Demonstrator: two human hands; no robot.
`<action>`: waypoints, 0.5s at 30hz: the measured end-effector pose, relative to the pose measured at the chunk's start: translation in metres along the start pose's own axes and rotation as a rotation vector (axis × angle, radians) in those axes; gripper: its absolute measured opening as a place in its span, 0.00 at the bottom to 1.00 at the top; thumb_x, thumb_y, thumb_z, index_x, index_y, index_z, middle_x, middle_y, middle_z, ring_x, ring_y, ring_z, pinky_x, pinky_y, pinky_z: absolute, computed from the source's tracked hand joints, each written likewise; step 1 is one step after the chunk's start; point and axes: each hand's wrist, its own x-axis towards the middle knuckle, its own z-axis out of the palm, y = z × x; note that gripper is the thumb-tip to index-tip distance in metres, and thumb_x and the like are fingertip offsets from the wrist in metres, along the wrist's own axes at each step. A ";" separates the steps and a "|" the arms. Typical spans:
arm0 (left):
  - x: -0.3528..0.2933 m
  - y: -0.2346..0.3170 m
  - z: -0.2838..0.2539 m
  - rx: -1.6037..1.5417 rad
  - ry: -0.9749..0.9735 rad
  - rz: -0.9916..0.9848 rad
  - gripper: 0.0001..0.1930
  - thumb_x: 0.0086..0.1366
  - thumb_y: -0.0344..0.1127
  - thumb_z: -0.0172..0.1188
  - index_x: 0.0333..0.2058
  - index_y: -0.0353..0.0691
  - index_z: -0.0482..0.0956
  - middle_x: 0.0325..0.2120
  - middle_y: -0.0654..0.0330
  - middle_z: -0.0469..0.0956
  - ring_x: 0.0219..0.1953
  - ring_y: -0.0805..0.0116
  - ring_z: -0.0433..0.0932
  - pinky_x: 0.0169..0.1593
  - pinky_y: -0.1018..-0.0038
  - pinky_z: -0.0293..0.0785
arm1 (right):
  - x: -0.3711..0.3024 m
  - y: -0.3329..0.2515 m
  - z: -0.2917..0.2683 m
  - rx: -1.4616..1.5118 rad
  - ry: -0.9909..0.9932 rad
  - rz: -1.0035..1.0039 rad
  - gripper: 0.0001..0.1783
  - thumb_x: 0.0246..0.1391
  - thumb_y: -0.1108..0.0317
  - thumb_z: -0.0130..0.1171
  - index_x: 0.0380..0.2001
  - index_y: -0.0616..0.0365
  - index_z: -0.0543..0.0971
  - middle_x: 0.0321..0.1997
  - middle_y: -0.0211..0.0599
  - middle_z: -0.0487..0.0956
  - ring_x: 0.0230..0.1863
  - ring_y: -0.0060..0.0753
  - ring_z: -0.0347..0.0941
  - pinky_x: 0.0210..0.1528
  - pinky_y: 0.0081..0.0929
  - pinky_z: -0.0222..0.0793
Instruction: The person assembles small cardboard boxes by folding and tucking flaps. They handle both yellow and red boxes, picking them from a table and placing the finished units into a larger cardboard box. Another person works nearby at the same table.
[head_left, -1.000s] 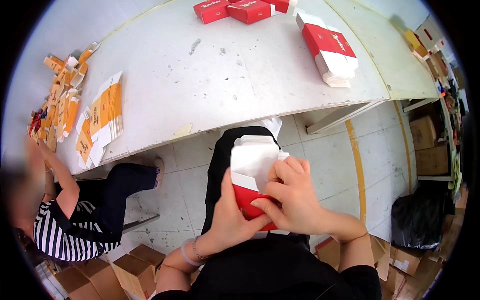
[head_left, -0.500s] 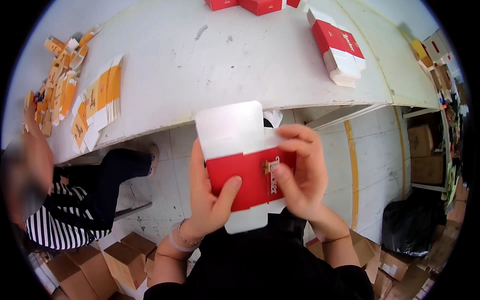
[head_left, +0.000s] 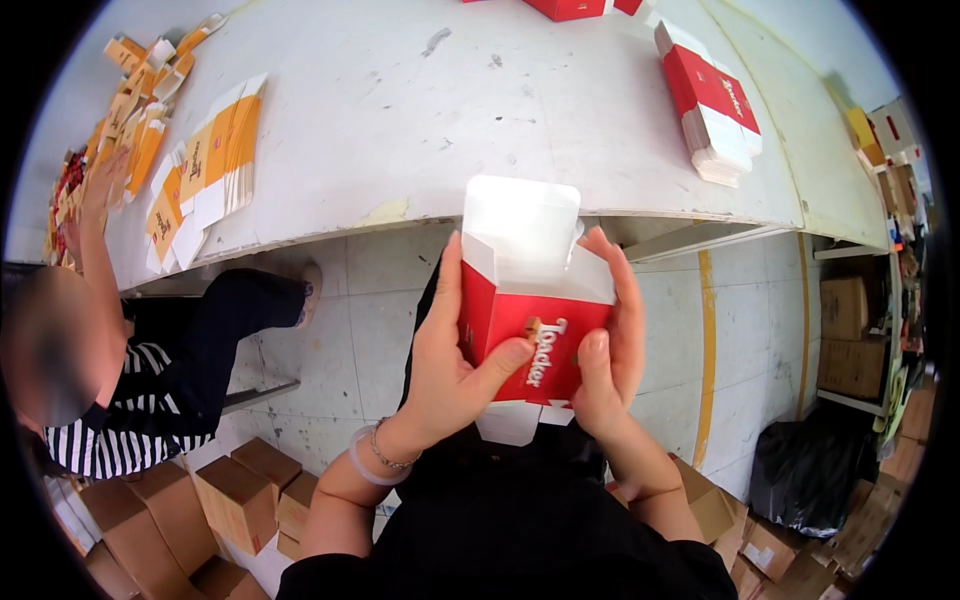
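Observation:
A red carton with a white inside is held between my two hands in front of my body, just off the table's near edge. Its walls stand apart and its far end gapes, with a white flap raised there; more white flaps hang at the near end. My left hand wraps the carton's left side, thumb lying on the red front. Around the right side curls my right hand, its thumb at the front's right edge. A stack of flat red cartons lies on the table at the right.
On the white table, flat orange cartons lie at the left near a co-worker's arm. Red boxes sit at the far edge. Brown cardboard boxes and a black plastic bag stand below.
The flat carton has been squeezed open into a box shape, and both hands have shifted slightly right with it. The co-worker's arm has moved among the orange cartons.

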 end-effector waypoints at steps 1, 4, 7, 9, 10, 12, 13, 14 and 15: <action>-0.005 -0.001 -0.001 -0.068 0.014 -0.006 0.42 0.62 0.32 0.58 0.66 0.30 0.39 0.61 0.44 0.57 0.61 0.59 0.62 0.61 0.64 0.60 | -0.002 0.002 -0.004 -0.074 -0.032 -0.098 0.37 0.58 0.70 0.46 0.67 0.69 0.47 0.70 0.59 0.52 0.70 0.48 0.50 0.68 0.39 0.47; -0.009 -0.011 0.000 0.064 0.034 0.205 0.40 0.62 0.34 0.57 0.65 0.30 0.42 0.61 0.43 0.57 0.61 0.56 0.62 0.61 0.64 0.60 | -0.008 0.009 -0.004 -0.113 -0.036 -0.255 0.39 0.53 0.72 0.50 0.66 0.71 0.48 0.68 0.62 0.55 0.70 0.53 0.52 0.68 0.42 0.47; -0.010 -0.002 -0.002 0.347 -0.046 0.186 0.38 0.62 0.36 0.59 0.64 0.31 0.49 0.56 0.45 0.61 0.55 0.56 0.66 0.57 0.66 0.63 | -0.007 0.002 -0.005 -0.280 -0.050 -0.255 0.36 0.52 0.73 0.50 0.64 0.72 0.53 0.65 0.61 0.61 0.67 0.57 0.56 0.67 0.42 0.50; -0.017 0.000 0.005 0.255 0.006 0.104 0.34 0.61 0.35 0.62 0.61 0.31 0.55 0.51 0.49 0.65 0.49 0.57 0.69 0.53 0.68 0.66 | -0.003 -0.001 -0.007 -0.498 -0.072 -0.263 0.33 0.52 0.73 0.51 0.61 0.72 0.58 0.61 0.60 0.66 0.65 0.59 0.59 0.65 0.43 0.54; -0.022 -0.005 0.007 0.266 0.005 0.142 0.33 0.60 0.35 0.62 0.60 0.31 0.56 0.50 0.49 0.65 0.49 0.58 0.70 0.53 0.68 0.67 | -0.002 -0.001 -0.005 -0.547 -0.047 -0.308 0.30 0.52 0.73 0.52 0.59 0.72 0.61 0.58 0.59 0.69 0.62 0.58 0.62 0.63 0.43 0.57; -0.027 -0.015 0.009 0.288 -0.001 0.216 0.32 0.60 0.35 0.64 0.58 0.32 0.58 0.49 0.49 0.67 0.48 0.58 0.71 0.52 0.68 0.67 | 0.001 -0.002 0.000 -0.644 0.009 -0.396 0.25 0.51 0.73 0.53 0.54 0.71 0.68 0.53 0.56 0.74 0.57 0.57 0.67 0.59 0.43 0.61; -0.027 -0.018 0.008 0.333 0.030 0.248 0.32 0.60 0.38 0.65 0.57 0.33 0.60 0.48 0.49 0.68 0.47 0.61 0.72 0.50 0.70 0.69 | 0.002 -0.003 0.000 -0.611 -0.019 -0.404 0.23 0.51 0.73 0.53 0.51 0.71 0.69 0.50 0.54 0.75 0.54 0.56 0.68 0.58 0.42 0.62; -0.026 -0.017 0.009 0.246 0.064 0.245 0.32 0.60 0.39 0.65 0.57 0.33 0.60 0.48 0.50 0.69 0.46 0.62 0.73 0.49 0.71 0.70 | 0.003 -0.005 -0.001 -0.576 -0.050 -0.414 0.21 0.52 0.73 0.54 0.49 0.70 0.71 0.46 0.52 0.77 0.51 0.55 0.70 0.56 0.42 0.63; -0.025 -0.015 0.013 0.159 0.097 0.242 0.31 0.60 0.40 0.65 0.56 0.33 0.60 0.48 0.50 0.69 0.46 0.63 0.74 0.48 0.72 0.71 | 0.003 -0.006 -0.003 -0.542 -0.082 -0.424 0.19 0.52 0.72 0.54 0.47 0.70 0.73 0.43 0.50 0.78 0.48 0.54 0.72 0.55 0.41 0.64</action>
